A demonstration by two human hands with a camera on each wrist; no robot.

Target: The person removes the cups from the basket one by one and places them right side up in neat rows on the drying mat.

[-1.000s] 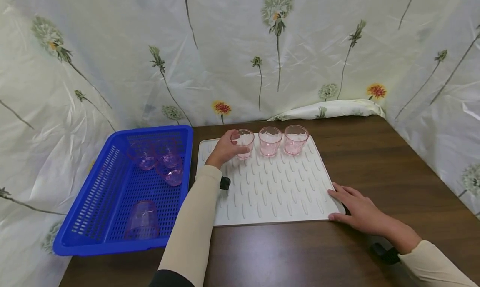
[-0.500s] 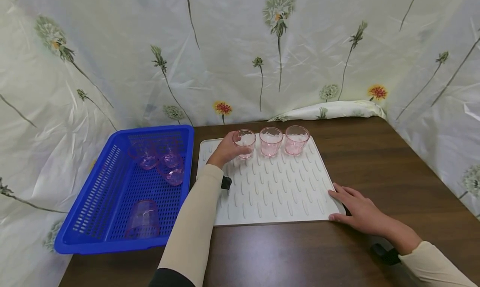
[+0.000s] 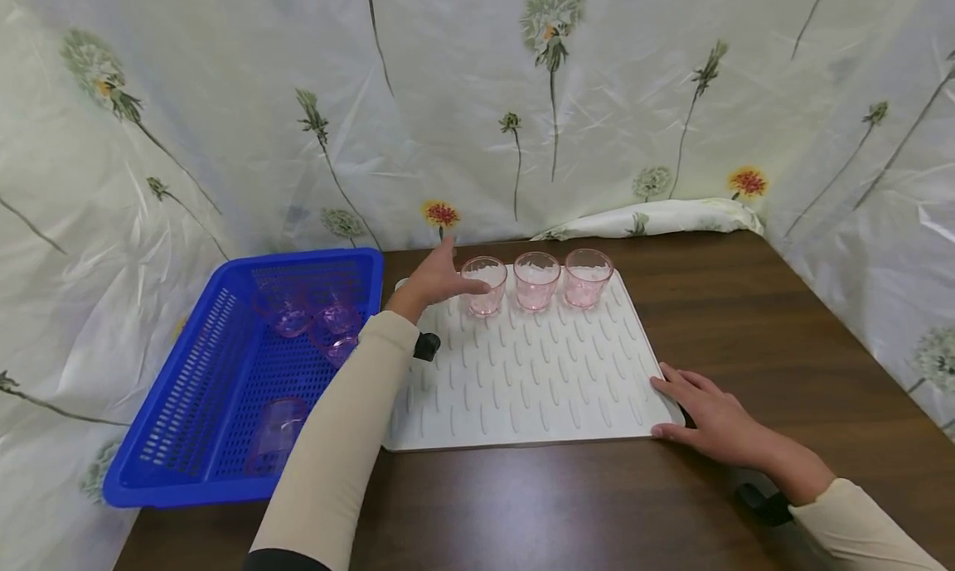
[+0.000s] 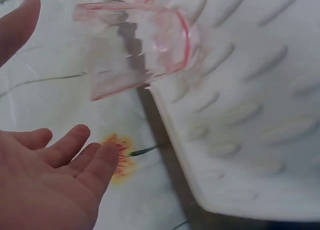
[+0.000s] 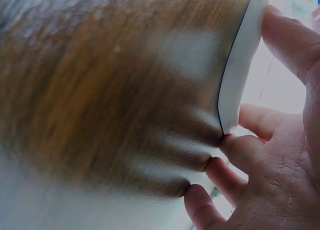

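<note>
From the head view, counting three pink glasses (image 3: 535,293) upright in a row on one white mat (image 3: 522,380), apparently the part done, and four more glasses (image 3: 274,430) in one blue basket (image 3: 186,492), seemingly left; over to the left wrist, catching the left hand (image 4: 52,185) wide-spread just beside a pink glass (image 4: 145,55), gripping nothing; then right wrist, spotting the right hand (image 5: 280,165) with fingers apart, touching the mat's edge

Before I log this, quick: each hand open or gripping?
Left hand: open, beside a glass, holding nothing.
Right hand: open, touching the tray near its corner.
</note>
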